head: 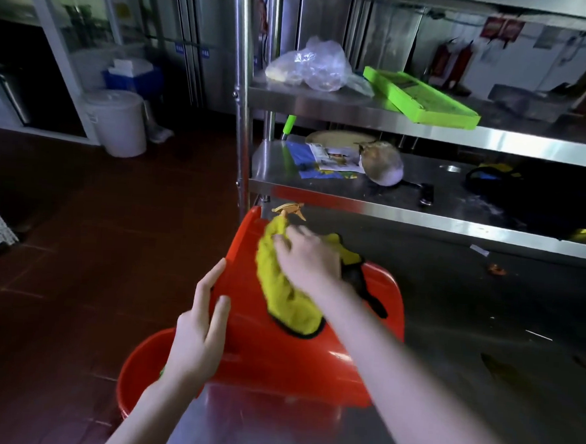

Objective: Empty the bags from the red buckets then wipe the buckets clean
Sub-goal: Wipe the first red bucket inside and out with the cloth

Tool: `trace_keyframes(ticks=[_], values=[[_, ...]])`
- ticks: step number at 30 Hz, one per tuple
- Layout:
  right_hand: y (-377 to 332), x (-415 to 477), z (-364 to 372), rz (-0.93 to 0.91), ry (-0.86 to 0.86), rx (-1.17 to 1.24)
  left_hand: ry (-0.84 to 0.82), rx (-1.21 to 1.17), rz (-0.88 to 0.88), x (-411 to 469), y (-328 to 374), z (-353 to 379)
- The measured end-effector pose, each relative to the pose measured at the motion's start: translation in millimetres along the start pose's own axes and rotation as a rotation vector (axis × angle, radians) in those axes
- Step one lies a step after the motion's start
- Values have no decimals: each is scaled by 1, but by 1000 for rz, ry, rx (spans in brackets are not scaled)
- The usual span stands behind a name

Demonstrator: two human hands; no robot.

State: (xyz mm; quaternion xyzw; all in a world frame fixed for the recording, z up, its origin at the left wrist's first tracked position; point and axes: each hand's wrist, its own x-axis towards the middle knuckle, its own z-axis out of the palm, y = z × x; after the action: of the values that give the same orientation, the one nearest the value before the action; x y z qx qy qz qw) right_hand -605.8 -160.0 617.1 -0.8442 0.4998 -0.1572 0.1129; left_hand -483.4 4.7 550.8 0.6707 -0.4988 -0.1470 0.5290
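I see the red bucket (276, 354) tipped on its side on the steel table (456, 334). My left hand (199, 336) steadies its wall with straight fingers, and my right hand (308, 258) presses the yellow cloth (282, 289) flat against it.

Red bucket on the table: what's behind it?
A yellow-orange spray trigger sticks up behind the red bucket. Its bottle cannot be seen: the bucket and the yellow cloth under the right hand cover it.
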Motion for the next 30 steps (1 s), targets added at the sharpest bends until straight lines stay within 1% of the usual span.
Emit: trace_keyframes(ticks=[2, 3, 5, 8, 9, 12, 16, 18, 19, 20, 23, 24, 25, 26, 27, 29, 30], values=[[-25, -32, 14, -205, 168, -55, -7, 1, -15, 5, 5, -4], [-29, -48, 20, -267, 234, -82, -13, 13, -25, 11, 10, -6], [-30, -78, 30, -314, 298, -104, -29, 57, -69, 34, 23, -4], [-28, -107, 44, -360, 326, -110, -97, 39, -220, 76, 43, 5], [-28, -113, 47, -377, 330, -110, -114, 40, -245, 85, 48, 8], [-24, -115, 47, -396, 366, -90, -89, 80, -211, 93, 52, 11], [-26, -96, 34, -377, 341, -104, -25, 99, -149, 76, 49, 1], [-29, -74, 26, -324, 304, -94, -19, 72, -97, 61, 47, -7], [-31, -57, 20, -261, 260, -61, -17, 55, -75, 51, 46, -10], [-30, -37, 13, -169, 180, -5, -13, 44, -56, 40, 44, -13], [-28, 18, -7, 162, -223, 148, 13, 6, -44, 8, 36, -19], [-28, 27, -10, 201, -312, 177, 22, -11, -53, 0, 35, -20], [-28, 30, -10, 188, -333, 182, 31, -15, -59, -5, 34, -21], [-28, 25, -8, 126, -303, 158, 38, -1, -59, -7, 34, -21], [-27, 13, -4, 31, -215, 123, 45, 22, -56, -6, 35, -20], [-23, -28, 5, -240, 36, 29, 76, 64, -50, 4, 38, -17], [-20, -52, 8, -362, 118, -21, 93, 80, -54, 11, 40, -16]])
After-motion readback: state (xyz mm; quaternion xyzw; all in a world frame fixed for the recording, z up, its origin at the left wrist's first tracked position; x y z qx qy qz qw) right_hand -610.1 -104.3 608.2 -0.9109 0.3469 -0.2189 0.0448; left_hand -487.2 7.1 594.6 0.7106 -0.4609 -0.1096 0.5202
